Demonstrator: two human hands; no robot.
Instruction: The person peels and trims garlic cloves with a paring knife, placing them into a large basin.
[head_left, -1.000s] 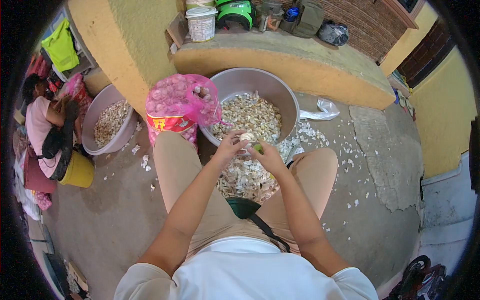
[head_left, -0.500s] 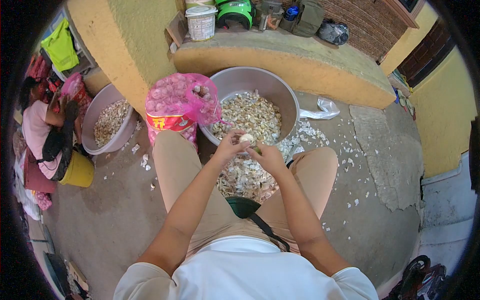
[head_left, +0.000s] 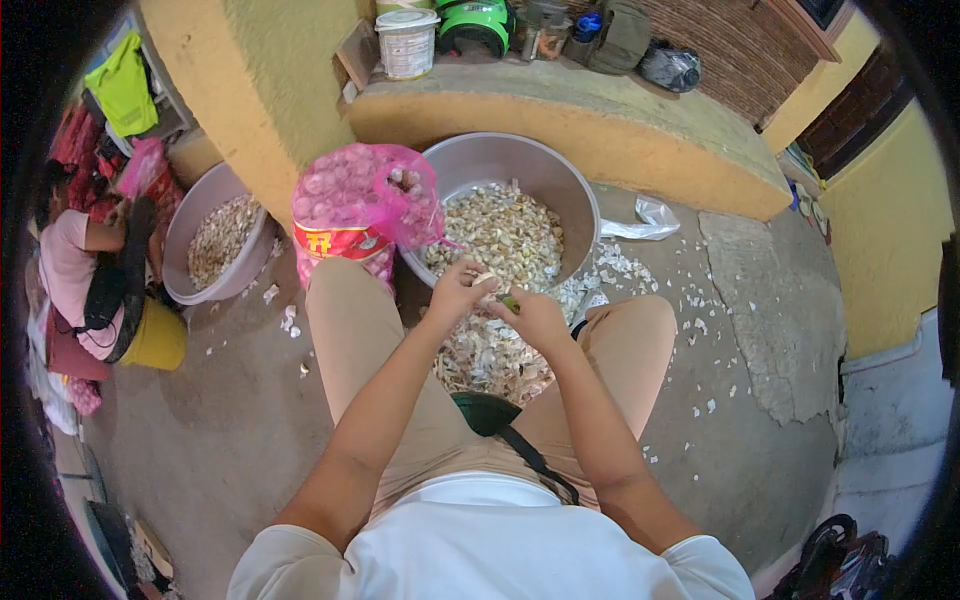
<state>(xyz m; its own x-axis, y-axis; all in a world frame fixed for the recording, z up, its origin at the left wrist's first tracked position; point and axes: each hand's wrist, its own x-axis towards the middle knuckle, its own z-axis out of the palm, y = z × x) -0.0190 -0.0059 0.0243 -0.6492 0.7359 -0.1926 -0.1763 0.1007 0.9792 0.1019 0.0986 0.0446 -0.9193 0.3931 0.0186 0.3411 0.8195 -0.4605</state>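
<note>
Between my knees, over the near rim of a large grey basin [head_left: 578, 185], my two hands meet. My left hand [head_left: 456, 292] is closed around a pale garlic bulb [head_left: 484, 279], partly covered by the fingers. My right hand [head_left: 536, 318] is closed beside it, thumb close to the bulb, with a small green thing [head_left: 510, 302] in its grip; its kind is too hidden to tell. Separated garlic cloves [head_left: 505, 225] fill much of the basin. Below my hands lies a heap of papery garlic skins [head_left: 485, 355].
A pink mesh sack of garlic bulbs [head_left: 345, 195] leans by the basin's left side. Farther left, a person [head_left: 80, 255] sits on a yellow bucket [head_left: 158, 335] beside another basin [head_left: 180, 270] of cloves. A concrete ledge [head_left: 570, 120] runs behind; skin scraps litter the floor at right.
The garlic bulb has turned in my left fingers and shows less of its white side. My hands have barely shifted. The seated person's arms have moved slightly.
</note>
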